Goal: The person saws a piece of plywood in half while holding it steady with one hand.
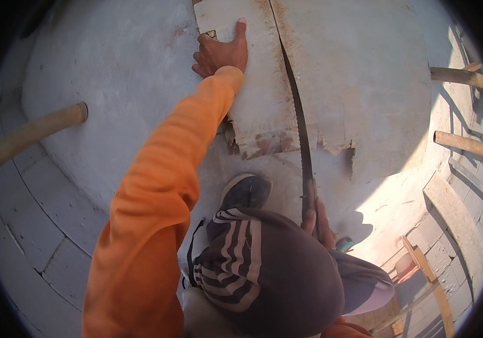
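Right hand (316, 221) closed around the handle of a long dark steel handsaw (300, 127), blade sitting in the cut through a weathered whitish plywood board (331, 73). Black shoe (246, 191) just below the board's ragged edge. Left hand (222, 52), orange sleeve, pressed flat on the board, fingers spread.
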Demonstrator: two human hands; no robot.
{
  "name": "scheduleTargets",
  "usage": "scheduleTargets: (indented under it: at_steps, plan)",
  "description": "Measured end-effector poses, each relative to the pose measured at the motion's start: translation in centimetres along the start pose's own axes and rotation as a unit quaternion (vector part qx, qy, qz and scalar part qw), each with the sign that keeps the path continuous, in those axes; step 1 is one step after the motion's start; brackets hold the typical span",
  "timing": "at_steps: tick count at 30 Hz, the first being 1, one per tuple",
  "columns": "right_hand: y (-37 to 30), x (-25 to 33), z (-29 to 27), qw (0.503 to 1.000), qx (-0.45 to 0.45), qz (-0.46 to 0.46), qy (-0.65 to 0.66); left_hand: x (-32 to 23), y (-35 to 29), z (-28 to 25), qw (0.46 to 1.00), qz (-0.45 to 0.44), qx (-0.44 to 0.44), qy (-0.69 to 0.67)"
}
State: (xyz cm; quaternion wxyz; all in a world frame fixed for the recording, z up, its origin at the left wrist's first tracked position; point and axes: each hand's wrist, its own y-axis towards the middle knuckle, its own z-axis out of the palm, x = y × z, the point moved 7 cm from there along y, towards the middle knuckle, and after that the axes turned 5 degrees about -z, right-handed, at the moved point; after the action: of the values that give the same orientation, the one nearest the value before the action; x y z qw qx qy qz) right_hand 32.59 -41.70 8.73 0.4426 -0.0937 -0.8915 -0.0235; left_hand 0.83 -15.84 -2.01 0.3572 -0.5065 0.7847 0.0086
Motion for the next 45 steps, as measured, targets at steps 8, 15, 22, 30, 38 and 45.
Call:
scheduleTargets:
  at_steps: [8,15,22,30,38,45]
  plan:
    - [10.5,1.4,6.5,0.993,-0.017,-0.105,0.043,0.5,0.4,0.4,1.0,0.013,-0.021,0.004]
    - [0.0,-1.3,0.7,1.0,-0.007,0.026,0.008,0.9,0.2,0.1,1.0,-0.006,0.001,0.009]
    - [8.7,1.3,5.8,0.994,-0.032,-0.099,0.042,0.3,-0.4,0.4,1.0,-0.01,0.01,-0.005]
    - [9.1,0.8,4.9,0.99,-0.045,-0.114,0.066,0.5,-2.1,1.2,0.995,0.074,-0.06,0.028]
    - [8.6,2.7,4.3,0.987,-0.001,-0.129,0.099,-0.6,-4.7,-1.1,0.955,0.224,-0.131,0.141]
    - [8.7,2.5,3.7,0.985,-0.021,-0.133,0.108,1.1,-7.4,-2.4,0.982,0.121,-0.053,0.132]
